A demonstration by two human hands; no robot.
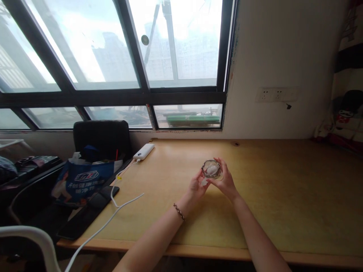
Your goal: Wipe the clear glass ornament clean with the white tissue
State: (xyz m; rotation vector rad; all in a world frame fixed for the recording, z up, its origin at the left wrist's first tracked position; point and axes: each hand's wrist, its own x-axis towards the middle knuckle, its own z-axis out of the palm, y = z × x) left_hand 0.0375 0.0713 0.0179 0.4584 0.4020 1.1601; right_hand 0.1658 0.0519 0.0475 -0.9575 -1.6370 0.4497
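A small round glass dish [211, 169] with a dark patterned rim is held above the wooden table [170, 223], tilted so that its round opening shows. Something whitish shows inside it. My right hand [225, 181] is closed around the dish's right side, thumb below and fingers at the top. At its lower left is my left hand [196, 184], palm turned up, with a small whitish translucent piece [204, 182] on its fingers. Whether the left fingers also touch the dish is too small to tell. A braided bracelet circles my left wrist.
At the table's back left lies a white power bank [144, 151] with a white cable [113, 215] running to the front edge. A dark mouse and black pad [87, 215] rest at the left edge. Beyond are a black chair [101, 138] and a blue bag [82, 181].
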